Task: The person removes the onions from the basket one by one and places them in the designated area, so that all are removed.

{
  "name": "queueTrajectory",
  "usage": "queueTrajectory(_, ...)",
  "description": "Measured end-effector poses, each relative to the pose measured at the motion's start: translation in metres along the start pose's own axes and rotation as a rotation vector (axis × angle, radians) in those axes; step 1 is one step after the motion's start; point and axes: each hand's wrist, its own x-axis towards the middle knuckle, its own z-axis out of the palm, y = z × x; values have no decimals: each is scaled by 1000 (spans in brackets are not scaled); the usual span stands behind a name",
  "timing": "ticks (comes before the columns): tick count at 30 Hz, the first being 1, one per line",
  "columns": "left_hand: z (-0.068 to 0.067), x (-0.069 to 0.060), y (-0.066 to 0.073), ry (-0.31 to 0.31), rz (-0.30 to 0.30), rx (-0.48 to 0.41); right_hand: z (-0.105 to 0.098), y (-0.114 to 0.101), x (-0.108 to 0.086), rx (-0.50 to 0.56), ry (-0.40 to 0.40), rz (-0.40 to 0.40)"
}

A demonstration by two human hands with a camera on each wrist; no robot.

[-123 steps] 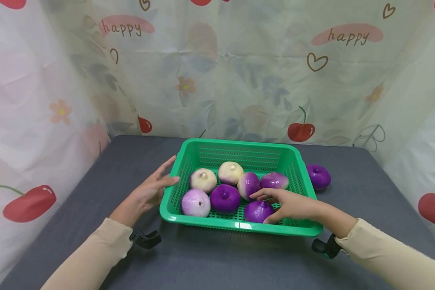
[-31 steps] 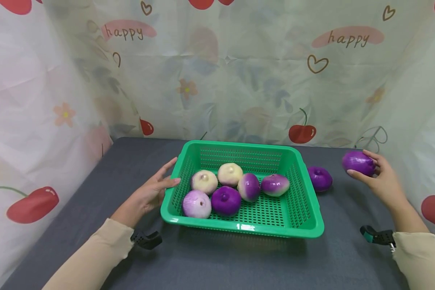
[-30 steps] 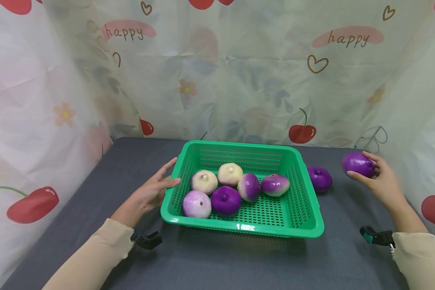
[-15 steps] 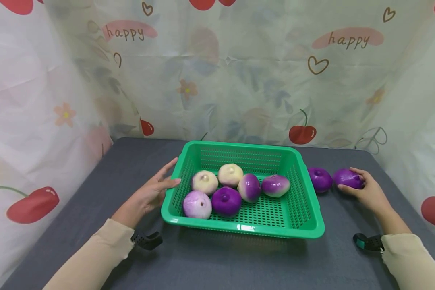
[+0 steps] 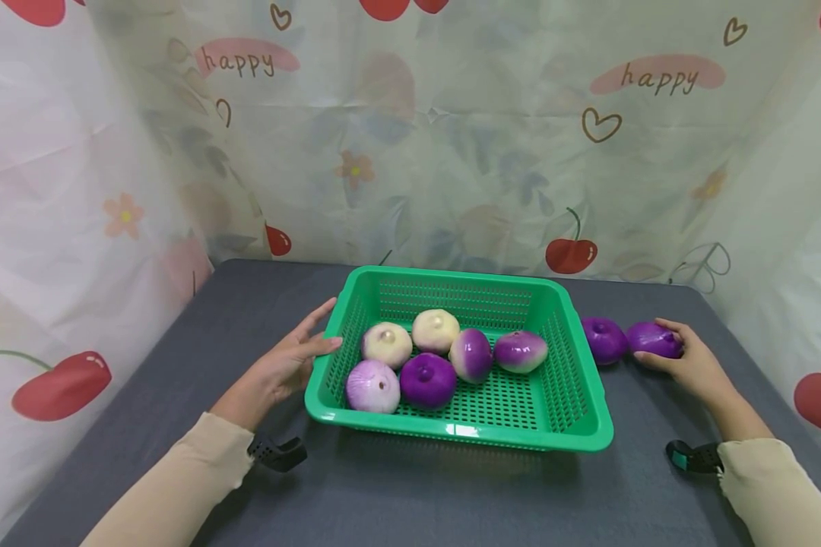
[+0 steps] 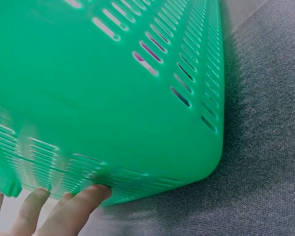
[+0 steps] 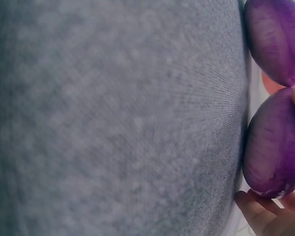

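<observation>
I observe the right hand (image 5: 696, 368) with fingers curled round a glossy, rounded onion (image 5: 652, 339) on the textured table (image 5: 465, 501); the left hand (image 5: 280, 365) extends fingers against the slotted plastic basket (image 5: 461, 431)

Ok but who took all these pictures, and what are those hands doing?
There's no robot here, just a person using two bare hands. The wide picture comes from a camera on the person's head, looking forward and down. The two close-up ones come from cameras worn on the wrists.

On the dark grey cloth surface sits a green plastic basket full of little holes. Inside are six round onions: two cream ones, two purple-and-white ones, a pale purple one and a deep purple one.

The left hand touches the basket's side. The right hand holds a shiny purple onion beside another purple onion.
</observation>
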Motion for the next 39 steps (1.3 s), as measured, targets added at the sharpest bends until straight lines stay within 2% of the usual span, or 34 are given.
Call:
queueTrajectory(6,1,1,0,12,-14,-8,-1,1,0,12,-17,5)
queueTrajectory(27,0,2,0,-1,-7,-3,-8,-6,2,40,-45,29)
queueTrajectory(32,0,1,0,-5,4,9,-17,-15,3,35,-44,30)
queueTrajectory(39,0,-1,1,-17,12,34,-32,-43,3,2,-31,-23)
